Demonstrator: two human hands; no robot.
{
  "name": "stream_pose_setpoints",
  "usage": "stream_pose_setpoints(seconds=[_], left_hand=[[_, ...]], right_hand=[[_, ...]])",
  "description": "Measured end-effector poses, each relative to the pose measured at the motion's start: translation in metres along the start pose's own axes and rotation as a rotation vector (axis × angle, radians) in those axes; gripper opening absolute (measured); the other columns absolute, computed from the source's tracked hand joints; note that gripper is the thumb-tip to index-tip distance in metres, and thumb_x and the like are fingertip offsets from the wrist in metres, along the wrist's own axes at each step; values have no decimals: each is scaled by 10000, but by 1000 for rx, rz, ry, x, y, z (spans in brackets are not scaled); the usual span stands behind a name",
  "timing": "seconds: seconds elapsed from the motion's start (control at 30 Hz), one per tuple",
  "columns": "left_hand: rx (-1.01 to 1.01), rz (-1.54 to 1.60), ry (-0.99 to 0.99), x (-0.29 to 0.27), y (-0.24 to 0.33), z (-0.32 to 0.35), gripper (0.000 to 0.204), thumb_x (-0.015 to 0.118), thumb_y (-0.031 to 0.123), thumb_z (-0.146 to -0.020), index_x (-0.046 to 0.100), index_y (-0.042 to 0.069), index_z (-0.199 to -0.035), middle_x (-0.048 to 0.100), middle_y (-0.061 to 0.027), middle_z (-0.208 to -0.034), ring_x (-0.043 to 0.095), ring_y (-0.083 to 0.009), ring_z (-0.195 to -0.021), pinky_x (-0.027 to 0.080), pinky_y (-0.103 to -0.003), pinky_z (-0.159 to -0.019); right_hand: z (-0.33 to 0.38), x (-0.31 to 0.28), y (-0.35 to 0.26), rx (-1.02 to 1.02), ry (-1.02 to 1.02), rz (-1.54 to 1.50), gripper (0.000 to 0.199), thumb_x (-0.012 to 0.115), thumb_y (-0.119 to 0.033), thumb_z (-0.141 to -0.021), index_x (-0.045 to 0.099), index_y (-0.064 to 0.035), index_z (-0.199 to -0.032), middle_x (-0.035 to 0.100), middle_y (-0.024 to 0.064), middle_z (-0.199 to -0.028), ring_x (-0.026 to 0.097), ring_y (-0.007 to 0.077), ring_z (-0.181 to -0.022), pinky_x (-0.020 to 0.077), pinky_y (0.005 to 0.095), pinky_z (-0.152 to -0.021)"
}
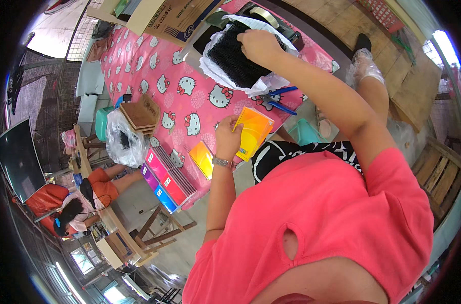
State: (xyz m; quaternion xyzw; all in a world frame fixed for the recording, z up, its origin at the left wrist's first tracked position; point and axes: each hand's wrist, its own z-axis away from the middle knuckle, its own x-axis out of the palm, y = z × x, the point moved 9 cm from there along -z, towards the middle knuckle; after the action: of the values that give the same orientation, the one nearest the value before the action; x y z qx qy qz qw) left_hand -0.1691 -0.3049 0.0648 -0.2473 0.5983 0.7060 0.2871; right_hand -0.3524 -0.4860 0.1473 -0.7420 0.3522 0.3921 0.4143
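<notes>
My left hand (pixel 227 137) is closed round the edge of an orange and yellow notebook (pixel 254 133), holding it over the near edge of the table. Another notebook, yellow with a spiral edge (pixel 202 158), lies beside my left wrist. Farther off, my right hand (pixel 260 46) rests on a heap of thin black spiral coils (pixel 235 63), its fingers curled and pinched at the top of the pile. White wrapping (pixel 217 76) lies crumpled under and around the coils. Two blue-handled tools, perhaps pliers (pixel 282 108), lie just nearer than the heap.
A pink patterned cloth (pixel 154 76) covers the table. Stacked notebooks in several colours (pixel 167 177) stand at its left corner, near brown boards (pixel 139 115) and a clear plastic bag (pixel 124 139). A cardboard box (pixel 177 20) sits at the back. Another person (pixel 81 210) is at the far left.
</notes>
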Motion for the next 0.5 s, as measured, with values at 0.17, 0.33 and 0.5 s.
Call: stream_pose_setpoints(seconds=[0.17, 0.33, 0.5], left_hand=[[-91, 147, 14, -16, 1, 2, 222, 671, 48, -813, 629, -4, -1024, 689, -152, -933, 675, -268, -838, 522, -359, -756], [72, -148, -126, -40, 81, 38, 159, 605, 16, -845, 594, -1, -1003, 664, -120, -931, 653, -218, -762, 498, -310, -660], [398, -355, 88, -25, 94, 57, 242, 566, 21, -790, 604, 56, -1026, 636, -100, -966, 570, -305, -971, 374, -453, -926]], right_hand=[[10, -61, -8, -80, 206, -467, 307, 631, -94, -774, 697, -83, -1074, 612, 122, -824, 635, 316, -763, 518, 407, -695], [85, -68, -48, -251, -158, -771, 281, 493, -43, -870, 693, -76, -1064, 557, 180, -979, 591, 353, -915, 486, 428, -827], [153, -43, -54, -217, -402, -849, 235, 558, -138, -895, 706, -127, -1077, 575, 114, -948, 586, 299, -951, 458, 421, -831]])
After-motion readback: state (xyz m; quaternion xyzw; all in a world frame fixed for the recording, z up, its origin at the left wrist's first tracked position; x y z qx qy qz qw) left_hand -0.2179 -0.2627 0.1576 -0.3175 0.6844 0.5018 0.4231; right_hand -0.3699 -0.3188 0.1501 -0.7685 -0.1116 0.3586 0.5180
